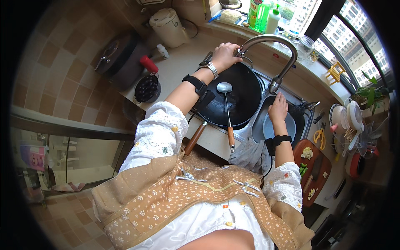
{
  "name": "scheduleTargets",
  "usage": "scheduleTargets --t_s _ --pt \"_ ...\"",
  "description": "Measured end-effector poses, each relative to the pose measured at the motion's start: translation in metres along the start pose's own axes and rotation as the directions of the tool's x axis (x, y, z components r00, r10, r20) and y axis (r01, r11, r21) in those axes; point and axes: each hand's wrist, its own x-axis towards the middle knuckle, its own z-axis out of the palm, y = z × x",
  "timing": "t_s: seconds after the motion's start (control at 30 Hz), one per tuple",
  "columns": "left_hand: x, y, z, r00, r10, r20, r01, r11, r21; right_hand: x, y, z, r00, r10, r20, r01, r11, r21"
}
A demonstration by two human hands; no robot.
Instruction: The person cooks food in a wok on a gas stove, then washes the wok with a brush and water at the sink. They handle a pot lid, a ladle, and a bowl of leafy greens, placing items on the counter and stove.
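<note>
My left hand (224, 57) reaches over a large black wok (243, 93) and grips the base of the metal faucet (268, 37) by its handle. The wok sits over the left sink basin, its wooden handle (196, 137) towards me. A metal ladle (225, 88) rests in it, its wooden grip over the near rim. My right hand (278, 107) is under the spout, above the right basin. Its fingers are stretched out and I see nothing in them. Below that hand, a pale round bowl (268, 126) stands in the basin. Whether water runs is not plain.
A grey cloth (250, 156) hangs over the sink's front edge. Right of it lie a wooden cutting board (318, 175) with chopped food and a knife, yellow scissors (319, 137) and a dish rack (350, 125). Leftward are a pot of dark fruit (147, 89) and a large cooker (122, 62).
</note>
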Motion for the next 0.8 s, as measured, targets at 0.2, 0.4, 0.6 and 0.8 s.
scheduleTargets --t_s 0.2,0.4,0.6,0.8 --pt "0.023 -0.017 0.012 0.99 0.11 -0.09 -0.103 0.992 0.071 -0.01 -0.019 -0.001 0.995 0.097 0.039 -0.099 0.993 0.067" --pt "0.034 -0.023 0.016 0.998 -0.029 -0.051 0.029 0.999 0.012 -0.037 -0.036 -0.01 0.991 0.11 0.081 -0.119 0.987 0.109" --pt "-0.063 -0.087 -0.023 0.966 0.026 0.257 0.097 0.884 -0.456 -0.155 -0.086 -0.036 0.894 0.046 0.447 -0.289 0.82 0.493" --pt "-0.271 -0.105 -0.044 0.394 -0.163 0.904 0.823 0.501 -0.268 -0.184 -0.135 -0.018 0.813 0.123 0.569 -0.463 0.729 0.505"
